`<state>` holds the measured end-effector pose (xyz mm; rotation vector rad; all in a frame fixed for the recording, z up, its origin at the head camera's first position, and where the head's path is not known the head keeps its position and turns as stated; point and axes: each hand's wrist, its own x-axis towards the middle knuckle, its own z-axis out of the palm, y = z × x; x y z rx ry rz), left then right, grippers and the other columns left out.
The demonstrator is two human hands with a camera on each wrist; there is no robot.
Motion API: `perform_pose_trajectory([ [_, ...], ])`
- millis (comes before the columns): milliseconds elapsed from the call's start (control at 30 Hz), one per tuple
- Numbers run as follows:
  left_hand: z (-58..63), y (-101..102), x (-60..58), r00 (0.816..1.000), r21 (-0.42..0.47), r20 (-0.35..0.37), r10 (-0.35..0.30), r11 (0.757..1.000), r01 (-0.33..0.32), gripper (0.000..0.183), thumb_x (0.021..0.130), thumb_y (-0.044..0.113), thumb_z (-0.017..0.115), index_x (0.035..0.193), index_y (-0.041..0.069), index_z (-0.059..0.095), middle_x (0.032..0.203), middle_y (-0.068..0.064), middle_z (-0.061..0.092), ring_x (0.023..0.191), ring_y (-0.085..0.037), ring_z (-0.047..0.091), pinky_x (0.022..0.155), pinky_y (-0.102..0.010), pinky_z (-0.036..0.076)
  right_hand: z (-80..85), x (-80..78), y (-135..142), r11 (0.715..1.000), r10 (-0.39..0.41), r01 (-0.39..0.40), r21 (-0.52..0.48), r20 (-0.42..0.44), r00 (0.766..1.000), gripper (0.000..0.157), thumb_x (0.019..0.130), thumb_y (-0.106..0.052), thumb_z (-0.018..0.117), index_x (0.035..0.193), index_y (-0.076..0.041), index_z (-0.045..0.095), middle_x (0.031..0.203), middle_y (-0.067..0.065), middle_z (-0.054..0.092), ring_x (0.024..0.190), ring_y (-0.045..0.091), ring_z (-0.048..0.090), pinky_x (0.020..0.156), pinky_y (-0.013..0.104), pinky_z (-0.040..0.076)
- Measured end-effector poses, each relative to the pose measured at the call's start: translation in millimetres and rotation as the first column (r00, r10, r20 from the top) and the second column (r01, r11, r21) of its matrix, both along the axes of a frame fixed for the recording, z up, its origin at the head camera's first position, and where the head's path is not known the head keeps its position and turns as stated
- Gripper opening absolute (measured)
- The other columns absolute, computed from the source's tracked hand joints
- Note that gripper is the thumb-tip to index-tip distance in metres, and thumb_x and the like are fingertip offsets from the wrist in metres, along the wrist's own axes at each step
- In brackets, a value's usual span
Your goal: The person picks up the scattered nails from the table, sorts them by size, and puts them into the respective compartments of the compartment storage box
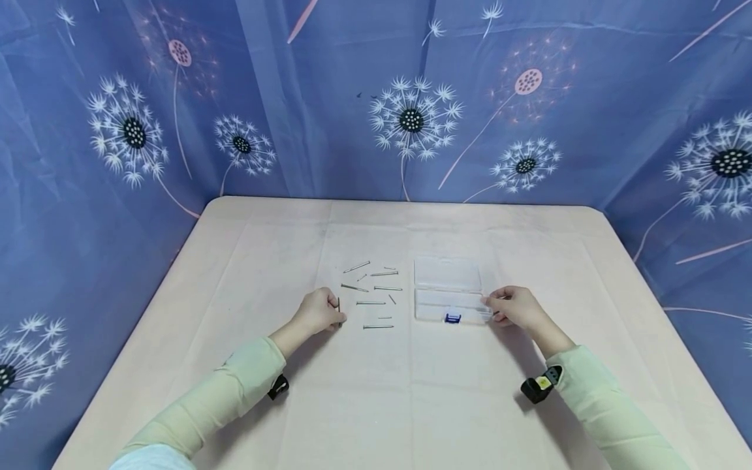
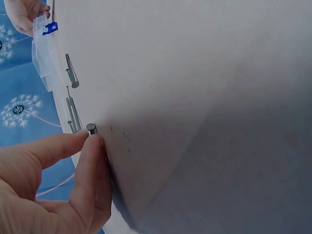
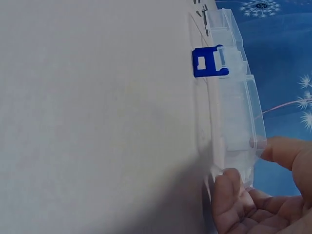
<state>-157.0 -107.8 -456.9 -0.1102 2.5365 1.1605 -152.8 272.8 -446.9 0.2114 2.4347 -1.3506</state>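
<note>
At the left of the loose nails, my left hand pinches a long nail between thumb and fingers. Its flat head shows at the fingertips in the left wrist view; much of the shank is hidden there. My right hand holds the right end of a clear plastic box, thumb on the wall and other fingers curled low against its side. The box stands on the table with its lid laid back. A blue latch hangs on its front.
Between the left hand and the box lie several loose nails, long ones and short ones, pointing different ways. A pale cloth covers the table. Blue dandelion-print curtains stand behind and beside it.
</note>
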Motion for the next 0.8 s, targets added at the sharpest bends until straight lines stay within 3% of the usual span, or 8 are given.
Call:
perform_pose_trajectory([
  [367,0.9,-7.2,2.2,0.999,-0.072,-0.043,0.005,0.997,-0.008,0.017,0.076,-0.003,0.071,0.085,-0.004,0.056,0.078,-0.015,0.065,0.058,-0.017,0.068,0.054,-0.024,0.055,-0.5,-1.2,-4.7,1.0,-0.005,0.005,-0.018,0.013,1.0,0.04,0.092,-0.016,0.058,0.113,0.016,0.049,0.07,0.001,0.06,0.063,0.009,0.059,0.061,0.025,0.056],
  [567,1.3,-7.3,3.3,0.996,-0.085,-0.084,-0.023,0.996,0.016,0.008,0.076,-0.004,0.067,0.08,-0.004,0.06,0.073,-0.013,0.066,0.055,-0.016,0.066,0.052,-0.023,0.054,0.4,-2.2,-4.8,1.0,-0.012,0.012,-0.02,-0.002,1.0,0.039,0.092,-0.014,0.057,0.113,0.018,0.049,0.069,0.002,0.059,0.061,0.008,0.057,0.059,0.024,0.056],
  [800,1.6,-7.2,4.5,0.993,-0.113,-0.109,-0.049,0.993,0.036,0.007,0.073,-0.005,0.064,0.08,-0.004,0.062,0.07,-0.011,0.066,0.053,-0.014,0.064,0.052,-0.024,0.053,-3.9,-3.4,-6.1,0.993,-0.046,0.047,-0.111,0.004,0.999,0.036,0.092,-0.01,0.056,0.112,0.019,0.047,0.067,-0.003,0.052,0.06,0.003,0.053,0.059,0.019,0.054],
])
